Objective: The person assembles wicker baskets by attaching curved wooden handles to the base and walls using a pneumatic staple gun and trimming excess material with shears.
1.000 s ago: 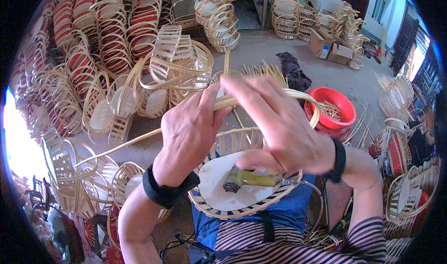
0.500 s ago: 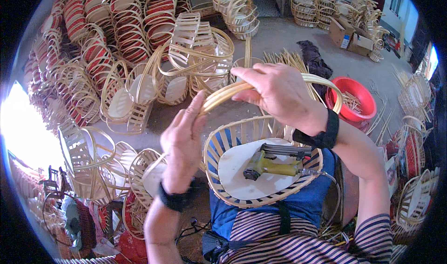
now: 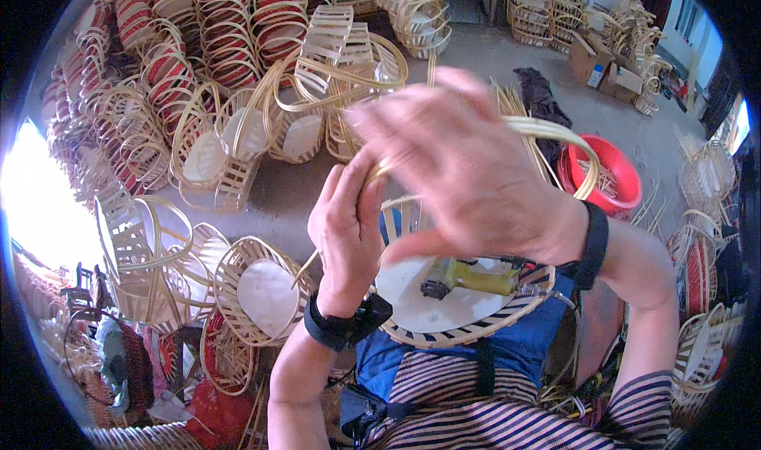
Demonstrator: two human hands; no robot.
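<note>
Shaping the cane handle (image 3: 567,133) looks like our step, guys, our left hand (image 3: 349,228) pinching it over the slatted basket (image 3: 444,340) on our lap (image 3: 539,331), right hand's (image 3: 483,164) grip too blurred to tell, so next probably calls for a snug two-handed bend.

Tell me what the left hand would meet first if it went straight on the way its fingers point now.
The left hand points up and slightly right in the picture, so it would likely meet the right hand first, which is blurred just above; their separation in depth is unclear.
</note>
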